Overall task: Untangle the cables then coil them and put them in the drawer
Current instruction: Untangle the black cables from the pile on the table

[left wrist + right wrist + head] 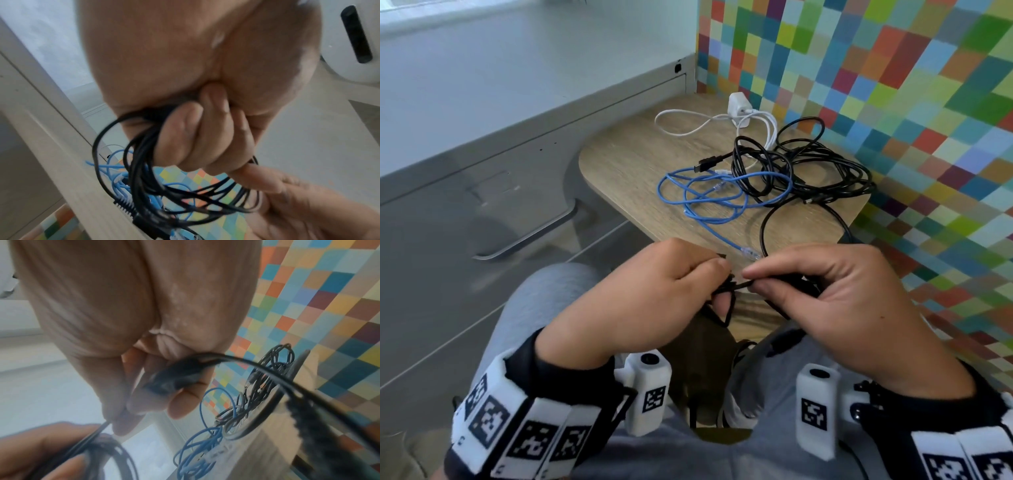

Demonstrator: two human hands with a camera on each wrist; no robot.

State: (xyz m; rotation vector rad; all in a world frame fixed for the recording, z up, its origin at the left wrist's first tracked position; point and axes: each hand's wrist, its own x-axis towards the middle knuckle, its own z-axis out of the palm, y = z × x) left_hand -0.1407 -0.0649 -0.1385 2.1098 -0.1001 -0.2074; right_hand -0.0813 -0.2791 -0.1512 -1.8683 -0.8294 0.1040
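Note:
My left hand [688,277] grips a small coil of black cable [144,186] in its curled fingers [201,138], just above the wooden table's near edge. My right hand [791,281] pinches the same cable's strand [736,285] beside the left fingertips and holds a black plug [174,378] against its fingers [144,394]. From there the black cable [257,366] runs back over the table edge. On the table lie a loose blue cable [709,192], a black tangle [808,168] and a white cable [688,126] with its charger [738,104].
A grey drawer front with a curved handle [527,236] stands shut to the left of the small wooden table [626,161]. A chequered coloured wall [893,85] borders the table at the back and right. My grey-trousered knees are under the hands.

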